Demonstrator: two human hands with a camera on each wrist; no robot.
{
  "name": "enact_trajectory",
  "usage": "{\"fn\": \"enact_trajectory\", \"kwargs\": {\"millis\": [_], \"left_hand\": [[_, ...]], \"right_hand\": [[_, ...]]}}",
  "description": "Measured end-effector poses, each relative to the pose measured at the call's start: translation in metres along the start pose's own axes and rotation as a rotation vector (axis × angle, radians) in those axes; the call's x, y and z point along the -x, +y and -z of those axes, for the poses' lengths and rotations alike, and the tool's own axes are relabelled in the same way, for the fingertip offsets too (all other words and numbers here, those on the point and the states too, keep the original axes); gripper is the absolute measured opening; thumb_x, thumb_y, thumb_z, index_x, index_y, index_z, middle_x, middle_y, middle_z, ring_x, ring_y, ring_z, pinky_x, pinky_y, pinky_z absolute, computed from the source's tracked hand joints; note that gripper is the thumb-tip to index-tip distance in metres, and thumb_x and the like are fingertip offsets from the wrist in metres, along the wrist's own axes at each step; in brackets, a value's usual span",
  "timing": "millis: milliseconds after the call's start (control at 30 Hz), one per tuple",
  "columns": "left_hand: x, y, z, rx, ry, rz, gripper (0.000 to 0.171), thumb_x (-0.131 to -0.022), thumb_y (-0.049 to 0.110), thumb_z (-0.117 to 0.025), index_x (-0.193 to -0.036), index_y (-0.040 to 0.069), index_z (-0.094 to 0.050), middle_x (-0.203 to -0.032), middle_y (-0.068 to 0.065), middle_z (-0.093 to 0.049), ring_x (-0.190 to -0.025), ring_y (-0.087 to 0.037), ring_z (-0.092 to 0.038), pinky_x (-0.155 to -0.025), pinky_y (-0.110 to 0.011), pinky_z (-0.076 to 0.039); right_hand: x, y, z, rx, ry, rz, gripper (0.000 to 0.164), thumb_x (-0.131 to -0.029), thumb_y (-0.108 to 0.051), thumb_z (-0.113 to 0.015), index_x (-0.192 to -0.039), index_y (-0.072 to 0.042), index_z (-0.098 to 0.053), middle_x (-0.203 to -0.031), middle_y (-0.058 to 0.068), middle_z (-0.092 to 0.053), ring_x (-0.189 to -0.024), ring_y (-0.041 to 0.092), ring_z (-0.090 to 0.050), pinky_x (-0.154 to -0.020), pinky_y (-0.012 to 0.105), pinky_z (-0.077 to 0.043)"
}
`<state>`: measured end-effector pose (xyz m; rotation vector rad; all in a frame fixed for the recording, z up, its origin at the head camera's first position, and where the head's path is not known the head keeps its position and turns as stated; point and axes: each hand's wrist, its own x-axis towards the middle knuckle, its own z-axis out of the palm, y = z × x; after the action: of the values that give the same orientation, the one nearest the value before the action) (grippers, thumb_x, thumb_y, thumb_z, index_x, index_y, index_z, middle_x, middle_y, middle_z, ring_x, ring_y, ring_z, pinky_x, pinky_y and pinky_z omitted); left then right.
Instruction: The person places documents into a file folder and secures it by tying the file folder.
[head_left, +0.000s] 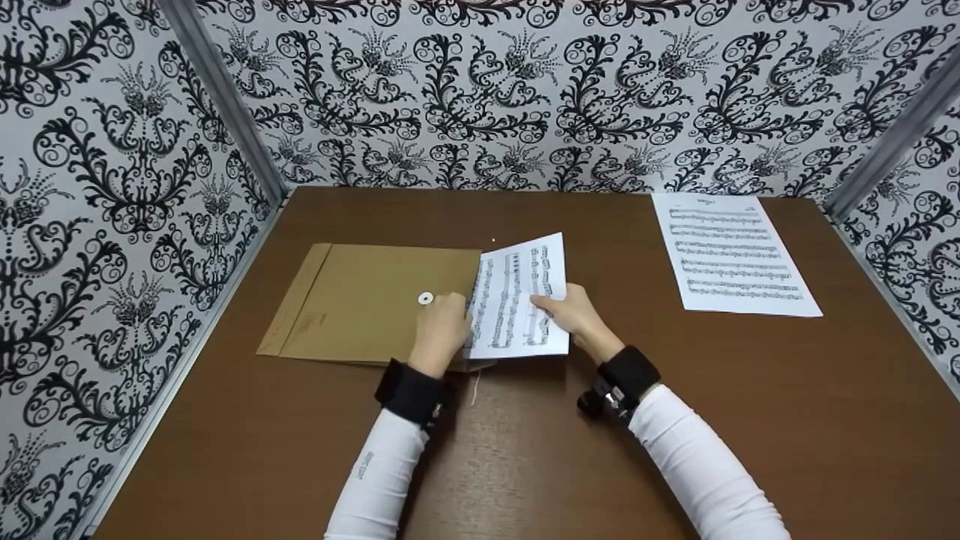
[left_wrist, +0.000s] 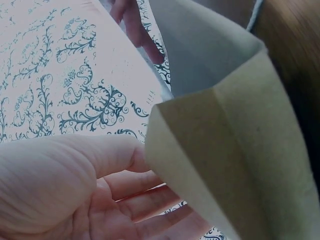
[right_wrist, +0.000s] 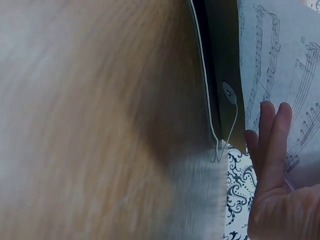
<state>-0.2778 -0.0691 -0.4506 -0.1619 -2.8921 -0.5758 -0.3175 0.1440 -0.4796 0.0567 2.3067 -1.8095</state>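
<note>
A brown paper envelope (head_left: 367,300) lies on the table with its opening to the right. At that opening my left hand (head_left: 441,330) pinches the upper edge; in the left wrist view the envelope's mouth (left_wrist: 220,120) gapes beside the thumb. My right hand (head_left: 574,315) holds printed sheet music (head_left: 517,300), thumb on top and fingers (right_wrist: 272,135) spread against the underside. The sheet music's left end is hidden at the envelope's mouth. A white button (head_left: 426,298) sits on the envelope's top face, and a second button (right_wrist: 229,93) with a string (right_wrist: 206,85) shows underneath.
Another sheet of music (head_left: 739,255) lies flat at the back right of the brown table (head_left: 510,465). Patterned walls (head_left: 487,90) stand behind and at both sides of the table. A string end (head_left: 475,388) hangs below the envelope's mouth.
</note>
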Motion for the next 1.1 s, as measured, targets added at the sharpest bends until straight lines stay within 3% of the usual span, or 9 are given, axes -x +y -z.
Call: {"fn": "enact_trajectory", "kwargs": {"millis": [433, 800, 1100], "left_hand": [[0.001, 0.0, -0.001, -0.008, 0.057, -0.026, 0.013, -0.089, 0.006, -0.068, -0.082, -0.005, -0.071, -0.087, -0.025, -0.076, -0.078, -0.043, -0.073, -0.067, -0.054, -0.057], [0.0, -0.001, -0.004, 0.018, 0.017, -0.006, 0.016, -0.092, 0.005, -0.063, -0.088, -0.007, -0.072, -0.091, -0.026, -0.076, -0.081, -0.044, -0.073, -0.068, -0.055, -0.058], [-0.002, -0.001, -0.002, 0.016, -0.03, 0.031, 0.015, -0.092, 0.008, -0.065, -0.089, -0.005, -0.073, -0.097, -0.025, -0.077, -0.088, -0.044, -0.074, -0.073, -0.056, -0.059]], "right_hand": [[-0.003, -0.004, -0.012, -0.041, -0.009, 0.005, 0.035, -0.1, -0.007, -0.059, -0.132, 0.007, -0.062, -0.118, 0.03, -0.072, -0.071, 0.011, -0.074, -0.065, 0.026, -0.062], [-0.003, -0.009, -0.017, -0.029, -0.022, 0.003, 0.037, -0.099, -0.01, -0.061, -0.132, 0.006, -0.062, -0.117, 0.03, -0.073, -0.07, 0.011, -0.074, -0.064, 0.026, -0.062], [0.003, -0.012, -0.011, -0.124, -0.072, -0.007, 0.04, -0.103, -0.015, -0.058, -0.136, 0.006, -0.059, -0.094, 0.008, -0.078, -0.067, 0.009, -0.074, -0.062, 0.024, -0.061]]}}
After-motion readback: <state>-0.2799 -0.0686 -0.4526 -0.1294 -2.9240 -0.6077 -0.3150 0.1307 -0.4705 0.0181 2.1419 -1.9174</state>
